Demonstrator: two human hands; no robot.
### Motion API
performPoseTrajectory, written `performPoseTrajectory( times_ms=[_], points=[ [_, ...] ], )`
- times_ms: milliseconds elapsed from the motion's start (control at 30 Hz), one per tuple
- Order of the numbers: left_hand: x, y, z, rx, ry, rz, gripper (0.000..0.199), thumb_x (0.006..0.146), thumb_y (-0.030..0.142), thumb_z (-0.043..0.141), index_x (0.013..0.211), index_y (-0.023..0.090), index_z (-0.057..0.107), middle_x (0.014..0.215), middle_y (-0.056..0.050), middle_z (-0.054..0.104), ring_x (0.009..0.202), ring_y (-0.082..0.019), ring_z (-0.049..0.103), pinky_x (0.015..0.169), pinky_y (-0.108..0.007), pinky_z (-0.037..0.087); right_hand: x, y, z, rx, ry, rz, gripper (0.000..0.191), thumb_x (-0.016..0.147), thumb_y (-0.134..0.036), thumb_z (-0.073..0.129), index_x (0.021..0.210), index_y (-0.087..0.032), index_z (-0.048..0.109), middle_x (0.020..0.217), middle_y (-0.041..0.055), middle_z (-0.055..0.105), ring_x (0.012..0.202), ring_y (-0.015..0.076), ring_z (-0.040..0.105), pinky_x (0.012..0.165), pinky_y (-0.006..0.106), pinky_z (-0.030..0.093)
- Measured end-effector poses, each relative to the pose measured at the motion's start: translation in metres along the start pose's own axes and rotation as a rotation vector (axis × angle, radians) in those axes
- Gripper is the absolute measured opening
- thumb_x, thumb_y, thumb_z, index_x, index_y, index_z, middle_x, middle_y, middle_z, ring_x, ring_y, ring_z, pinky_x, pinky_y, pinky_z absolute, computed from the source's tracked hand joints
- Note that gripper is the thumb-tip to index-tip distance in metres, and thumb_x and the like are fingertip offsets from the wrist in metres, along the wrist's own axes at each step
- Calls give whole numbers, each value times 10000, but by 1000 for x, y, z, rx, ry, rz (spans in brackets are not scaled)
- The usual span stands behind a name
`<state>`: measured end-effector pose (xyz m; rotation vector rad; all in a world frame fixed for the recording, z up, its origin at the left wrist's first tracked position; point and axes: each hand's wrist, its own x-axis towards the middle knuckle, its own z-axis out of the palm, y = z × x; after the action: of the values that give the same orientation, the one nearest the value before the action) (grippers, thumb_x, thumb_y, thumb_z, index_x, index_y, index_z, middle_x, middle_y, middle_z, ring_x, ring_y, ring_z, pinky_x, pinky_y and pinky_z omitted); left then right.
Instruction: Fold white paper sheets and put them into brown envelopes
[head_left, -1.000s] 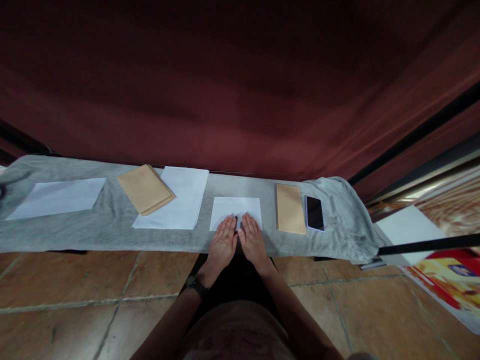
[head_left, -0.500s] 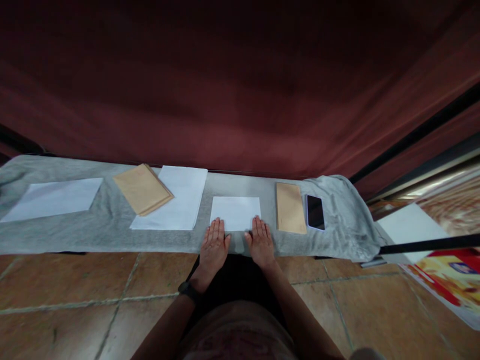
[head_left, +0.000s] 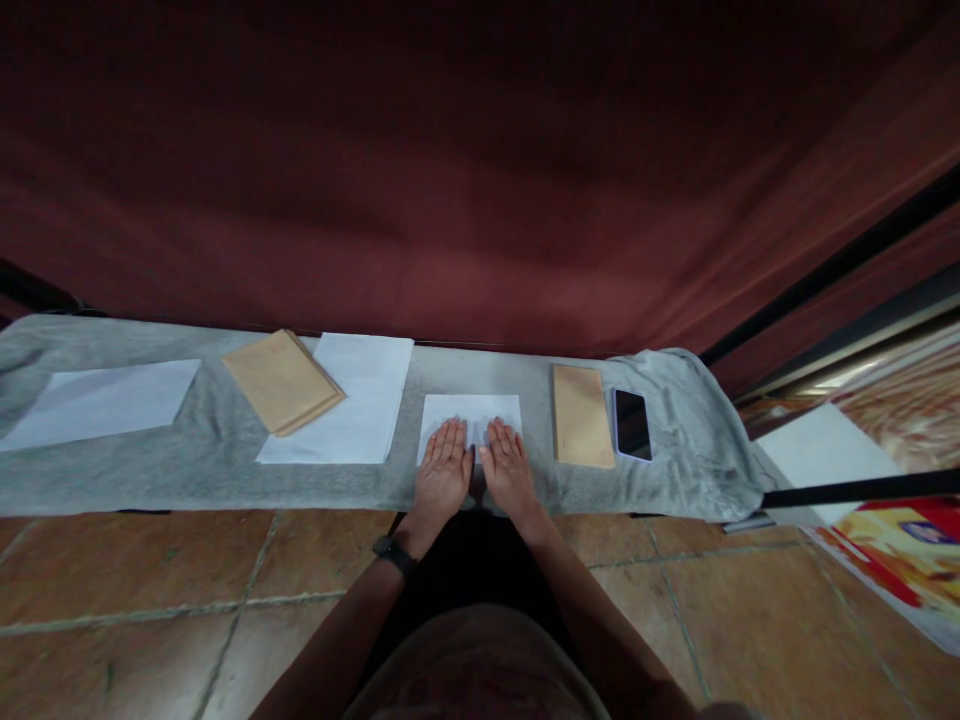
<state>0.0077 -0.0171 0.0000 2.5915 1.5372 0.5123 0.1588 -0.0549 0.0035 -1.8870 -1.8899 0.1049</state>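
Observation:
A small white sheet of paper (head_left: 472, 405), perhaps folded, lies on the grey cloth straight in front of me. My left hand (head_left: 444, 470) is over its near left part, palm down, fingers stretched out. Over the near right part is my right hand (head_left: 510, 468), also palm down with the fingers extended. The thumbs point toward each other with a narrow gap between. Whether the palms press on the paper or hover just above it, I cannot tell. Neither hand grips anything. To the right of the paper lies a brown envelope (head_left: 583, 415).
A dark-screened phone (head_left: 632, 425) lies right of the envelope. On the left, brown envelopes (head_left: 281, 380) overlap a stack of white paper (head_left: 367, 390), with another white sheet (head_left: 105, 400) farther left. Grey cloth (head_left: 217, 480) covers the narrow table; a dark red curtain (head_left: 450, 200) hangs behind.
Both hands have moved inward and slightly forward from the paper's near corners, so they are closer together and cover more of it. The other things lie as before.

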Motion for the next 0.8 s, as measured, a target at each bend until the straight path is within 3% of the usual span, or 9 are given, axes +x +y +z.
performPoseTrajectory(
  times_ms=[167,467,800],
  points=[
    [22,-1,14,8,-129,80,602,992,190,286,1585,87,315,1634,-150,365,1550,-234,260,1265,-459,252,20,-7,13,29,-49,-35,491,1083,-335,344,1514,-144,482,1567,134,471,1490,245,396,1238,496,295],
    [24,-17,19,-8,-19,-68,608,1031,326,282,1575,60,327,1620,-174,374,1536,-259,295,1259,-481,267,18,11,21,-61,74,67,539,1078,-360,378,1550,-101,405,1573,194,446,1480,296,403,1203,550,307],
    [19,-36,11,3,32,-229,613,1017,335,309,1546,33,385,1625,-186,354,1529,-304,304,1256,-505,259,13,29,16,-121,147,164,589,1092,-412,311,1560,-61,379,1565,225,445,1459,314,425,1188,541,327]
  ],
)
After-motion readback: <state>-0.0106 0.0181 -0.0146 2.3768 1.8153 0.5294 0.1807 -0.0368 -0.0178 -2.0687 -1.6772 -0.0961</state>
